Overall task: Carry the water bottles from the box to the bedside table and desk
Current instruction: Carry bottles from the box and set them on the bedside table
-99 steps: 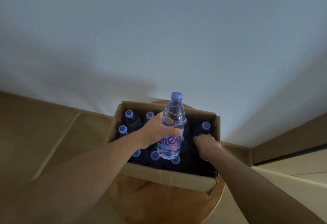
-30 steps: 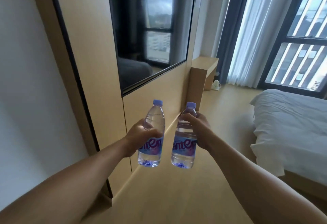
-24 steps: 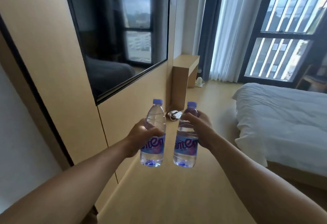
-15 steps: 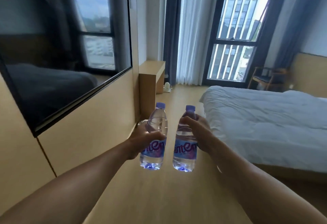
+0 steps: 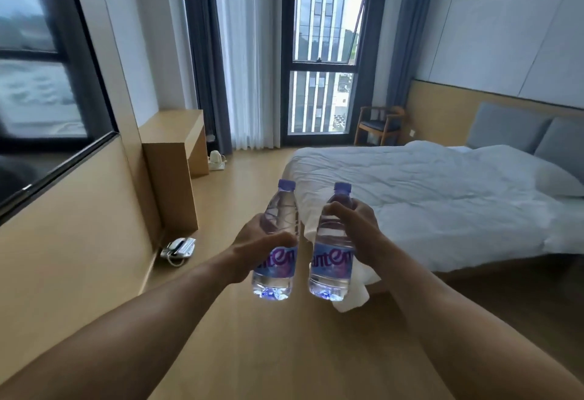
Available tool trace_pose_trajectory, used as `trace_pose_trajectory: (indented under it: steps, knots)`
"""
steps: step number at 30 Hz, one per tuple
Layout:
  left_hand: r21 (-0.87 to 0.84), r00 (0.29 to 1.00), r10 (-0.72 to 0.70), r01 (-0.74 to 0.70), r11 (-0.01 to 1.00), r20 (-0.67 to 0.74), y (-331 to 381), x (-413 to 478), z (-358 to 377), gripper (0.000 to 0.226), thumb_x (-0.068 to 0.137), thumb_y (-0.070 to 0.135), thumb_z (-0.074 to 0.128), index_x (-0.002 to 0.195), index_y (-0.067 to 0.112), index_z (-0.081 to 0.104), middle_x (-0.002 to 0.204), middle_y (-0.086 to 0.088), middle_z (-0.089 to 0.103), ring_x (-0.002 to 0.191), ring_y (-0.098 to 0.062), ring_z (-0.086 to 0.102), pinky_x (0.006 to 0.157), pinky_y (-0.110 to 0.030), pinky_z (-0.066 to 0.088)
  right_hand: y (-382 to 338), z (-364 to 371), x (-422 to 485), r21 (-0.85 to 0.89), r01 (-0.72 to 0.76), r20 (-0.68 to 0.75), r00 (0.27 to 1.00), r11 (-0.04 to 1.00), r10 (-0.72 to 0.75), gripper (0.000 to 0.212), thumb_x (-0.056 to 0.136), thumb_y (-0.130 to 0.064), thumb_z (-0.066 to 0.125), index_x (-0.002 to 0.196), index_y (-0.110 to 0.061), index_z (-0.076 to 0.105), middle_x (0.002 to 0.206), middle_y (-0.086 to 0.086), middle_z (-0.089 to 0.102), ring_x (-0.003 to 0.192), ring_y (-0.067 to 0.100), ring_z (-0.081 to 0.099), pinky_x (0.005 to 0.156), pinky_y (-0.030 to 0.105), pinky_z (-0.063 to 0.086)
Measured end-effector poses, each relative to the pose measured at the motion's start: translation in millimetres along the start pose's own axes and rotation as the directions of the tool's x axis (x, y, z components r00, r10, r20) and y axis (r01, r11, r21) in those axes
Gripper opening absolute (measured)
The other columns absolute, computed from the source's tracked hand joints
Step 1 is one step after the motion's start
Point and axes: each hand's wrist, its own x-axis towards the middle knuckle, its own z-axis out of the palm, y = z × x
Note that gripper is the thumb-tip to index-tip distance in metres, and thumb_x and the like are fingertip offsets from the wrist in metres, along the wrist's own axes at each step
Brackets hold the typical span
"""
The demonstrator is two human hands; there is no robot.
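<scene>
I hold two clear water bottles with purple caps and purple-blue labels upright in front of me. My left hand point(image 5: 257, 241) grips the left bottle point(image 5: 279, 241) round its middle. My right hand point(image 5: 355, 229) grips the right bottle point(image 5: 331, 251) round its upper half. The bottles are side by side, a small gap apart, over the wooden floor. A wooden desk point(image 5: 172, 134) stands against the left wall, far ahead of my left hand. The box is out of view, and I see no bedside table.
A bed with a white duvet point(image 5: 426, 197) fills the right side, one corner hanging down behind the right bottle. A telephone point(image 5: 178, 246) lies on the floor by the left wall. A kettle point(image 5: 215, 159) sits beyond the desk. A chair point(image 5: 380, 125) stands by the window.
Both hands took bottles out of the box. Since one second ago my view has swung right from the wall-mounted screen toward the bed and window; the bottles stay held in front.
</scene>
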Motion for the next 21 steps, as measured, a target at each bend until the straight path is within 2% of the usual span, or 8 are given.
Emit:
trace_pose_trajectory:
  steps: [3, 6, 8, 10, 13, 15, 17, 21]
  knots:
    - [-0.002, 1.000, 0.006, -0.006, 1.000, 0.022, 11, 52, 30, 0.067, 0.053, 0.040, 0.088, 0.105, 0.015, 0.054, 0.098, -0.011, 0.070, 0.087, -0.029, 0.074, 0.082, -0.041, 0.061, -1, -32, 48, 0.006, -0.003, -0.040, 0.999, 1.000, 0.004, 0.029, 0.077, -0.015, 0.075, 0.103, -0.006, 0.065, 0.100, 0.020, 0.072, 0.086, 0.035, 0.073, 0.081, 0.046, 0.060]
    - [0.030, 0.998, 0.024, -0.025, 0.999, 0.055, 19, 108, 60, 0.034, 0.079, 0.022, 0.083, 0.099, 0.017, 0.056, 0.092, -0.006, 0.070, 0.080, -0.022, 0.073, 0.073, -0.034, 0.060, -7, -69, 88, 0.014, -0.002, -0.077, 0.997, 1.000, 0.003, 0.023, 0.082, -0.010, 0.072, 0.102, -0.004, 0.064, 0.098, 0.020, 0.072, 0.082, 0.032, 0.072, 0.070, 0.037, 0.060]
    - [0.055, 0.999, 0.014, -0.017, 0.998, 0.048, 25, 144, 80, 0.039, 0.079, 0.021, 0.083, 0.105, 0.015, 0.055, 0.099, -0.009, 0.069, 0.085, -0.025, 0.073, 0.073, -0.035, 0.059, -12, -94, 111, 0.030, 0.008, -0.082, 0.997, 1.000, -0.005, 0.015, 0.085, -0.007, 0.069, 0.099, -0.007, 0.062, 0.090, 0.013, 0.071, 0.074, 0.023, 0.071, 0.059, 0.028, 0.058]
    - [0.080, 0.998, 0.007, -0.012, 0.997, 0.067, 30, 179, 99, 0.048, 0.074, 0.028, 0.085, 0.110, 0.013, 0.055, 0.105, -0.012, 0.069, 0.091, -0.029, 0.073, 0.080, -0.042, 0.062, -14, -118, 132, 0.021, 0.010, -0.094, 0.996, 1.000, -0.008, 0.012, 0.086, -0.010, 0.069, 0.096, -0.011, 0.062, 0.088, 0.009, 0.072, 0.073, 0.019, 0.071, 0.058, 0.026, 0.056]
    - [0.126, 0.994, 0.000, -0.014, 0.992, 0.112, 40, 226, 127, 0.067, 0.056, 0.043, 0.087, 0.109, 0.014, 0.057, 0.106, -0.013, 0.069, 0.094, -0.031, 0.073, 0.086, -0.049, 0.061, -13, -153, 166, 0.041, -0.011, -0.151, 0.988, 0.999, 0.017, 0.020, 0.084, -0.010, 0.070, 0.102, -0.008, 0.062, 0.096, 0.014, 0.073, 0.079, 0.024, 0.072, 0.072, 0.039, 0.059]
    - [0.146, 0.990, 0.014, -0.035, 0.989, 0.138, 46, 259, 146, 0.071, 0.049, 0.048, 0.086, 0.104, 0.012, 0.058, 0.104, -0.013, 0.068, 0.094, -0.032, 0.072, 0.084, -0.046, 0.062, -11, -174, 190, 0.047, -0.032, -0.196, 0.980, 0.998, 0.041, 0.028, 0.082, -0.010, 0.071, 0.108, -0.005, 0.062, 0.099, 0.017, 0.073, 0.082, 0.028, 0.073, 0.083, 0.046, 0.057]
    - [0.140, 0.988, 0.030, -0.051, 0.989, 0.149, 53, 293, 166, 0.075, 0.045, 0.050, 0.085, 0.103, 0.011, 0.059, 0.102, -0.014, 0.069, 0.092, -0.031, 0.072, 0.078, -0.040, 0.061, -9, -194, 214, 0.052, -0.031, -0.238, 0.970, 0.998, 0.042, 0.032, 0.082, -0.010, 0.071, 0.111, -0.003, 0.061, 0.097, 0.017, 0.073, 0.080, 0.026, 0.073, 0.082, 0.045, 0.058]
    - [0.102, 0.965, 0.062, -0.091, 0.991, 0.255, 63, 365, 205, 0.050, 0.072, 0.024, 0.086, 0.110, 0.007, 0.058, 0.097, -0.011, 0.066, 0.081, -0.021, 0.066, 0.066, -0.029, 0.053, -5, -231, 263, 0.035, -0.017, -0.324, 0.946, 0.999, 0.028, 0.025, 0.082, -0.010, 0.070, 0.105, -0.007, 0.061, 0.096, 0.017, 0.073, 0.078, 0.024, 0.073, 0.083, 0.046, 0.058]
